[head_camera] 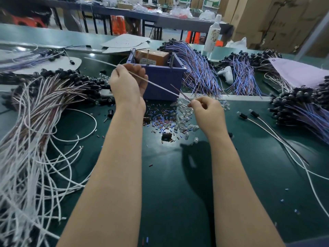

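A person's two bare forearms reach out over a dark green worktop (pixel 178 184) littered with wiring parts. Between the hands, raised above the surface, runs one thin white cable (pixel 160 87), slanting from upper left down to lower right.

The left hand (pixel 127 86) grips the cable partway along, fingers (pixel 142 75) curled round it, probably to hold it taut and steady. The far tail of the cable pokes out beyond this hand towards the upper left. The right hand (pixel 207 113) pinches the near end, where fine brownish strands (pixel 178 90) split from the white sleeve. Thumb and fingertips (pixel 193 104) close on the very tip, the other fingers tucked in (what exactly is pinched there is too small to make out). Working in the air likely keeps the delicate end in plain sight.

Just below the right hand lies a scatter of tiny clear bulbs (pixel 183 118) and coloured sleeve bits (pixel 160 120), within easy reach. Behind the hands stands a blue bin (pixel 163 81). A heap of white cables (pixel 35 131) sprawls at left, and bundles of blue-purple wires (pixel 199 72) lie at right, which suggests stock on one side and other batches on the other.
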Demonstrator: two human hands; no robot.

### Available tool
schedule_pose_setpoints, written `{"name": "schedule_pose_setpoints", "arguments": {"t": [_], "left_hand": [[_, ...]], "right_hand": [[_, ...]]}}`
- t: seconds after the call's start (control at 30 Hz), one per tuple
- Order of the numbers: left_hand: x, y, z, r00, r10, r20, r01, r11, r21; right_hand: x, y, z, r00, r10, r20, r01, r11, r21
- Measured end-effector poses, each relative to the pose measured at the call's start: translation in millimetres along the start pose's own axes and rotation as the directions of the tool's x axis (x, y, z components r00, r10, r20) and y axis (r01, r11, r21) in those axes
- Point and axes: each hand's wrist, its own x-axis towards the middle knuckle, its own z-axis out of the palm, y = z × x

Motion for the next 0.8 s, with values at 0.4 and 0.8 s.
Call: {"name": "schedule_pose_setpoints", "arguments": {"t": [0.4,0.8], "left_hand": [[7,-40,-12,0.998,0.047,0.029,-0.055,0.822,0.567],[18,-51,-20,0.992,0.101,0.07,-0.122,0.795,0.595]], "right_hand": [[25,-17,34,0.964,0.151,-0.218,-0.079,0.949,0.307],[33,-20,76,0.973,0.111,-0.203,-0.038,0.942,0.333]]}}
